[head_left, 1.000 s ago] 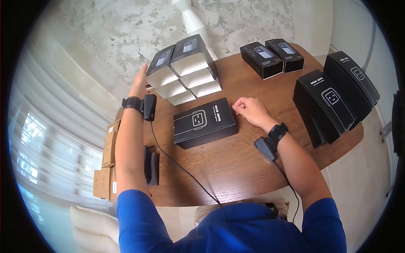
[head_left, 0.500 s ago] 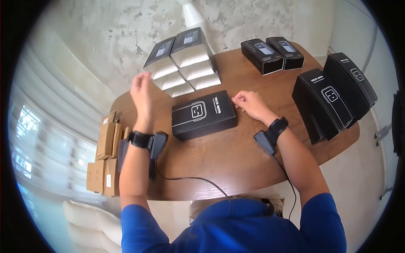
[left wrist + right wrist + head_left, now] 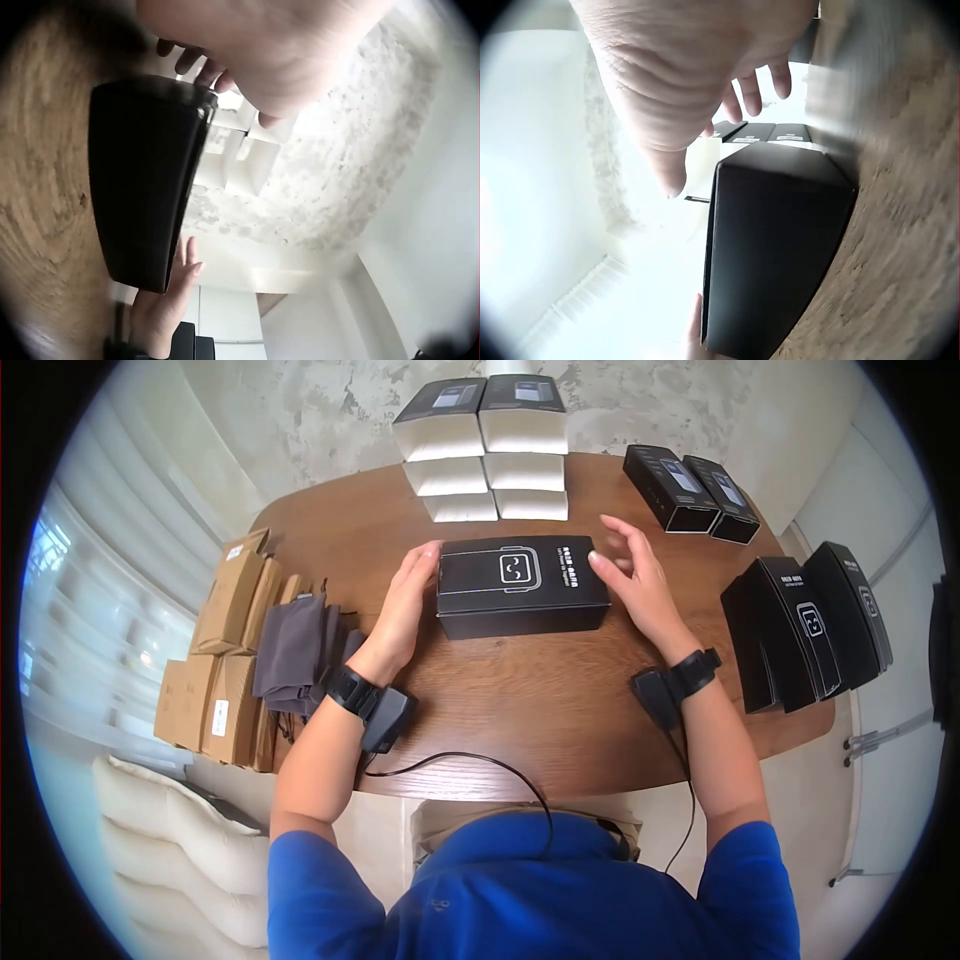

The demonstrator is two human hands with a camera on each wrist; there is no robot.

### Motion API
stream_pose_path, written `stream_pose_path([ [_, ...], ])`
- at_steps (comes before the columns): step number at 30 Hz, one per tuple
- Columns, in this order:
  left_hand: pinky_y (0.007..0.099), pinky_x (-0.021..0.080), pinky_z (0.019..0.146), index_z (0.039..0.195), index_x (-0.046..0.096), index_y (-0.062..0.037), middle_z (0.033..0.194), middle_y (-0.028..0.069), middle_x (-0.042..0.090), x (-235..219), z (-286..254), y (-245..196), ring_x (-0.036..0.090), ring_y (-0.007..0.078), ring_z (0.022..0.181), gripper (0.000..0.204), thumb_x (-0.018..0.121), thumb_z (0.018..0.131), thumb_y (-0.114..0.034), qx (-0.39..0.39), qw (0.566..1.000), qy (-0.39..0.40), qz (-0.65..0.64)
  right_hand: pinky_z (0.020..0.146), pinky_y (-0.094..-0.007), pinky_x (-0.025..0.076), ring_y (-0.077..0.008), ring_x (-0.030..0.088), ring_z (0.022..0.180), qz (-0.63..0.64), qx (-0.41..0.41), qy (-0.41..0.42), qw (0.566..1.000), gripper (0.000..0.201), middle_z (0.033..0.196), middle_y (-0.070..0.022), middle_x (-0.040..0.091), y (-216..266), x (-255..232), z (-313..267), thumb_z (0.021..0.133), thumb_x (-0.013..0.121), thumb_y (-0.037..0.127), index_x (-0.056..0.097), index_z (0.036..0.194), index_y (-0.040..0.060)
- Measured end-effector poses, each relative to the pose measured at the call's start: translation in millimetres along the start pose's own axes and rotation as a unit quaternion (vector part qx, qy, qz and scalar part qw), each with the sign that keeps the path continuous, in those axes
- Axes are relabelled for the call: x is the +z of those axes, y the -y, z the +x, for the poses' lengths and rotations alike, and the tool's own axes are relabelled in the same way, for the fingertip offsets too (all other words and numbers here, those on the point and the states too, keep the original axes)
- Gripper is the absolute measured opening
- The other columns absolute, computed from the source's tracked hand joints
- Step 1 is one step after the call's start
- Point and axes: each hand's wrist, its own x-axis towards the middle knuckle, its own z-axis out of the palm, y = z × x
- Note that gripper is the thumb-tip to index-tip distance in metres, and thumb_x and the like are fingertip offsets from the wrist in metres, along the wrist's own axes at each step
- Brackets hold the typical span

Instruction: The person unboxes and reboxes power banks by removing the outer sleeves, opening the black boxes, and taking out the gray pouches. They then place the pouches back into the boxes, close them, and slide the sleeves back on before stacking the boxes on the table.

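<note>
A black box (image 3: 520, 582) printed with a white smiling-face outline lies flat on the wooden table (image 3: 500, 690), between both hands. At its left end is my left hand (image 3: 403, 605), its fingers straight and lined up along that side. My right hand (image 3: 642, 588) is at the opposite end with fingers spread and thumb near the top corner. From the left wrist, the black box (image 3: 142, 180) shows its plain long side, with the fingers by its near end. The right wrist view shows the same box (image 3: 772, 255) just below the right fingers.
Behind the box stands a stack of dark-topped boxes with white ends (image 3: 450, 440). Two black boxes (image 3: 672, 485) lie at the back right; several larger black boxes (image 3: 775, 625) stand at the right. Brown cartons (image 3: 228, 600) and grey cloth pouches (image 3: 298, 650) line the left edge.
My left hand has come down from the side of the stack to the box's left end. The right hand's curled fingers have spread out. The head view has shifted.
</note>
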Motion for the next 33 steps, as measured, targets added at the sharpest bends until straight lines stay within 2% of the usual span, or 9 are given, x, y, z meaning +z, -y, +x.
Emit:
stream_pose_path([
  [2, 0.0272, 0.036, 0.098, 0.126, 0.052, -0.0038, 0.12, 0.0041, 0.056, -1, 3, 0, 0.048, 0.0126, 0.112, 0.043, 0.045, 0.099, -0.037, -0.011, 0.999, 0.031, -0.021, 0.109, -0.0411, 0.027, -0.0315, 0.035, 0.132, -0.07, -0.093, 0.022, 0.993, 0.071, 0.141, -0.0145, 0.041, 16, -3, -3, 0.079, 0.071, 0.04, 0.043, 0.135, 0.006],
  [4, 0.0258, 0.036, 0.097, 0.124, 0.053, -0.0041, 0.118, 0.0029, 0.058, 2, 2, -2, 0.05, 0.0115, 0.111, 0.04, 0.043, 0.1, -0.035, -0.022, 0.997, 0.062, -0.044, 0.11, -0.0425, 0.026, -0.0319, 0.034, 0.133, -0.129, -0.128, 0.062, 0.981, 0.075, 0.142, -0.0139, 0.041, 35, -5, -7, 0.077, 0.072, 0.041, 0.043, 0.136, 0.0071],
  [6, 0.0251, 0.037, 0.096, 0.123, 0.054, -0.0036, 0.113, 0.0023, 0.059, 6, -2, -2, 0.051, 0.0107, 0.107, 0.038, 0.043, 0.101, -0.032, -0.018, 0.996, 0.086, 0.019, 0.111, -0.046, 0.022, -0.0331, 0.03, 0.136, -0.183, -0.173, 0.111, 0.961, 0.083, 0.145, -0.0132, 0.038, 45, -5, -9, 0.07, 0.076, 0.042, 0.041, 0.139, 0.0104],
  [9, 0.025, 0.036, 0.095, 0.122, 0.054, -0.0031, 0.111, 0.0021, 0.059, 10, -3, 5, 0.05, 0.0097, 0.105, 0.036, 0.043, 0.101, -0.031, 0.031, 0.991, 0.107, 0.076, 0.111, -0.0457, 0.022, -0.0329, 0.03, 0.136, -0.201, -0.165, 0.145, 0.954, 0.083, 0.145, -0.0136, 0.038, 51, -1, -12, 0.071, 0.076, 0.043, 0.041, 0.139, 0.0105],
  [16, 0.025, 0.035, 0.096, 0.119, 0.055, -0.0024, 0.11, 0.0023, 0.058, 11, -4, 6, 0.049, 0.01, 0.106, 0.037, 0.041, 0.102, -0.032, 0.037, 0.991, 0.098, 0.082, 0.11, -0.0452, 0.025, -0.0325, 0.036, 0.133, -0.224, -0.156, 0.151, 0.95, 0.073, 0.142, -0.0136, 0.043, 47, 1, -12, 0.073, 0.075, 0.038, 0.047, 0.134, 0.0093],
  [25, 0.0285, 0.031, 0.103, 0.117, 0.055, -0.0011, 0.115, 0.0057, 0.056, 12, -6, 1, 0.047, 0.014, 0.112, 0.046, 0.034, 0.103, -0.039, 0.035, 0.99, 0.108, 0.084, 0.105, -0.043, 0.033, -0.0324, 0.045, 0.125, -0.168, -0.142, 0.118, 0.968, 0.056, 0.137, -0.0118, 0.049, 43, 5, -13, 0.074, 0.076, 0.032, 0.058, 0.123, 0.011],
  [30, 0.029, 0.031, 0.103, 0.116, 0.055, -0.0011, 0.116, 0.006, 0.056, 11, -6, 1, 0.046, 0.0146, 0.112, 0.047, 0.032, 0.103, -0.04, 0.034, 0.989, 0.113, 0.089, 0.103, -0.0418, 0.035, -0.0309, 0.047, 0.123, -0.031, -0.074, 0.082, 0.993, 0.053, 0.136, -0.0098, 0.05, 30, 6, -10, 0.073, 0.077, 0.03, 0.061, 0.12, 0.0124],
  [31, 0.029, 0.031, 0.103, 0.116, 0.055, -0.0013, 0.116, 0.006, 0.056, 11, -6, 2, 0.046, 0.0146, 0.112, 0.047, 0.032, 0.103, -0.04, 0.034, 0.988, 0.117, 0.09, 0.103, -0.0418, 0.035, -0.0309, 0.047, 0.123, -0.031, -0.074, 0.082, 0.993, 0.053, 0.136, -0.0098, 0.05, 33, 6, -10, 0.073, 0.077, 0.03, 0.061, 0.12, 0.0124],
  [33, 0.0288, 0.031, 0.103, 0.116, 0.055, -0.0013, 0.116, 0.0058, 0.056, 12, -7, 1, 0.046, 0.0145, 0.112, 0.047, 0.032, 0.103, -0.041, 0.031, 0.988, 0.115, 0.095, 0.103, -0.0415, 0.036, -0.0308, 0.047, 0.123, -0.145, -0.137, 0.1, 0.975, 0.053, 0.135, -0.0093, 0.051, 42, 6, -12, 0.072, 0.078, 0.03, 0.061, 0.119, 0.0124],
])
